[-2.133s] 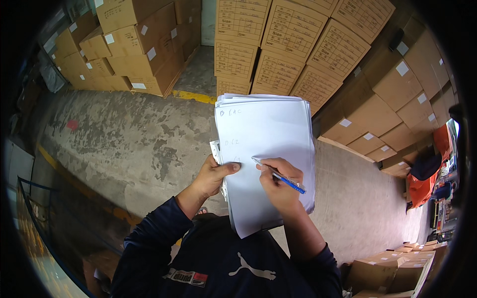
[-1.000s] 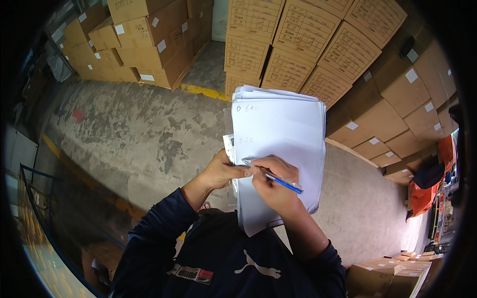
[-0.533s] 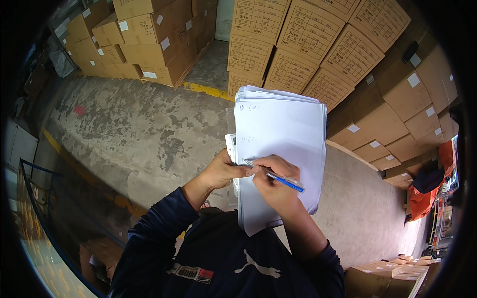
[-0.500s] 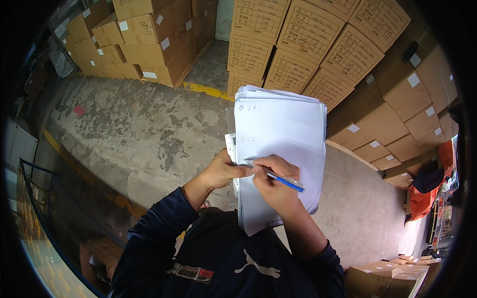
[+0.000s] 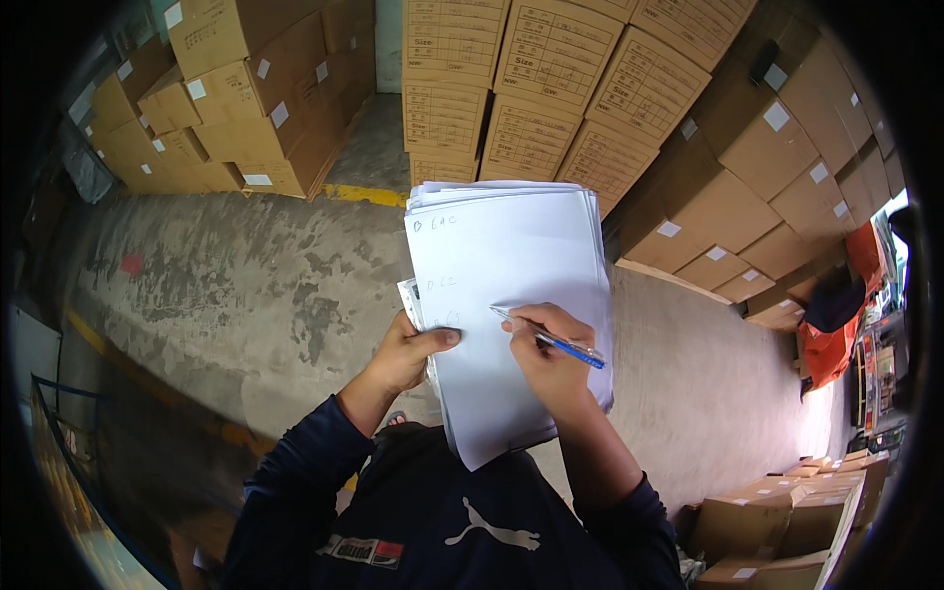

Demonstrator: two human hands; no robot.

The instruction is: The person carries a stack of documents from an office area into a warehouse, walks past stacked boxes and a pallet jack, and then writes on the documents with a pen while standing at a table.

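Observation:
A thick stack of white paper sheets [image 5: 521, 246] is held up in front of my body, with a few handwritten pencil-like marks along the left side of its top sheet. My left hand [image 5: 408, 352] grips the stack's left edge, thumb on top and the other fingers hidden beneath. Some printed sheets [image 5: 409, 293] stick out by that hand. My right hand [image 5: 553, 352] is closed round a pen [image 5: 565, 346] with a clear and blue barrel. The pen's tip points up and left over the middle of the top sheet; whether it touches the paper I cannot tell.
Tall stacks of cardboard boxes [image 5: 551, 59] rise ahead, with more boxes [image 5: 246, 108] at the far left and boxes [image 5: 767, 187] on the right. Open cartons [image 5: 747, 521] lie at the lower right. A blue metal rail [image 5: 69, 462] runs along the left. The concrete floor [image 5: 226, 285] carries yellow lines.
My right hand with the pen has shifted right across the sheet, away from my left thumb. A handwritten mark now shows beside that thumb. The whole view has swung slightly.

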